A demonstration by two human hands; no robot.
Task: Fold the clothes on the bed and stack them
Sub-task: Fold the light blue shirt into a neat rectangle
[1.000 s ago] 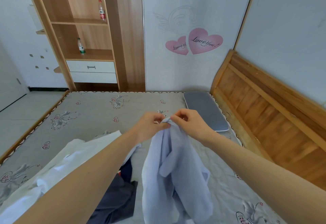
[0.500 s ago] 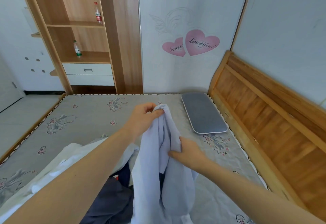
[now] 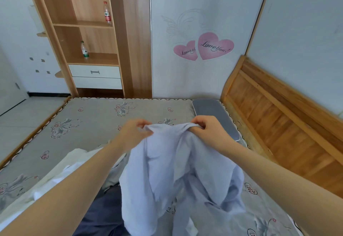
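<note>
Nearest the camera, a dark navy garment [image 3: 104,215] lies crumpled on the bed [image 3: 89,124], partly under the left forearm, with a white garment [image 3: 61,172] rumpled beside it toward the left edge. Over both hangs the pale lilac-blue shirt [image 3: 178,176], soft, thin cloth held up above the mattress; it drapes in loose vertical folds, a sleeve or flap dangling at the lower right, its bottom trailing out of view.

The left hand [image 3: 133,133] pinches the shirt's top edge between thumb and curled fingers, and the right hand [image 3: 206,130] grips the same edge with fingers wrapped round a bunched fold. The stretch of hem between them sags slightly. Half a second ago the right hand was lower, on the middle of the cloth, while the left alone held the top; now both are level and apart, spreading the shirt wider.

Beyond the hands the mattress is grey, quilted, printed with flowers and small hearts. A flat grey cushion [image 3: 215,115] with rounded corners lies against the wooden headboard [image 3: 278,117]. Farther off stand an open wooden wardrobe [image 3: 92,37] holding two plastic bottles [image 3: 107,14], and a wall with pink heart stickers [image 3: 204,47].
</note>
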